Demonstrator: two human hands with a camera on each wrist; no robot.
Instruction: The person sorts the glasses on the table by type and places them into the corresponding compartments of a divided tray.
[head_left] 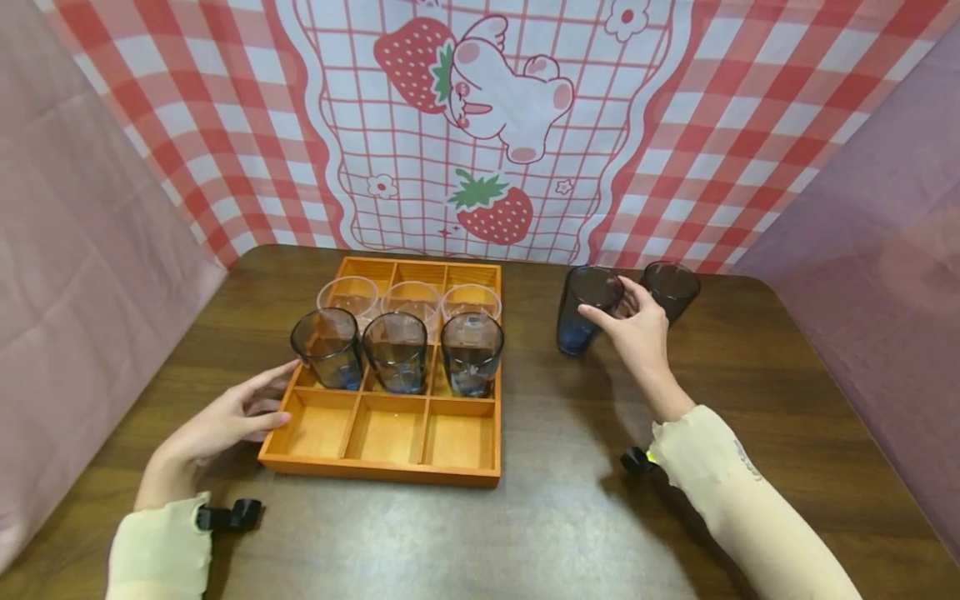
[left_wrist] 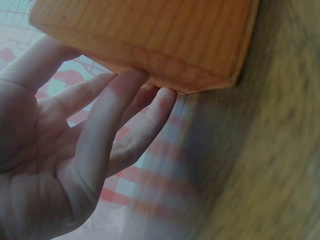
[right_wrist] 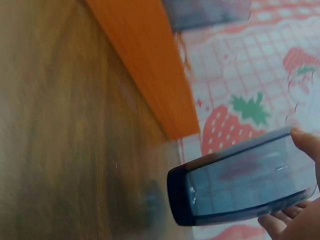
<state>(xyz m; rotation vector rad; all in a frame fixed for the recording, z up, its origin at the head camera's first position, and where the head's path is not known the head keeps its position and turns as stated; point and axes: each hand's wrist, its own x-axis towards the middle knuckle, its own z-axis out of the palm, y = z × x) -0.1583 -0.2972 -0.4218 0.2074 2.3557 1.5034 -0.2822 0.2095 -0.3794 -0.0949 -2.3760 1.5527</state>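
Observation:
My right hand (head_left: 637, 325) grips a blue-tinted drinking glass (head_left: 573, 321) near its rim, thumb on one side and fingers on the other. In the right wrist view the thick dark base of this glass (right_wrist: 181, 197) points away from the hand. Beside it, just beyond my fingers, stands a second tinted glass (head_left: 671, 287). My left hand (head_left: 225, 421) touches the left side of a wooden divided tray (head_left: 382, 475) with loosely bent fingers. Three tinted glasses (head_left: 397, 354) stand across the tray's middle row, and three clear glasses (head_left: 411, 300) fill the back row.
The tray's front compartments (head_left: 390, 429) show their bare wooden floor. Under everything is a dark brown wooden table (head_left: 540, 517). A red-and-white checked cloth (head_left: 720, 108) with strawberries hangs behind the table, and pinkish cloth (head_left: 82, 250) hangs at the sides.

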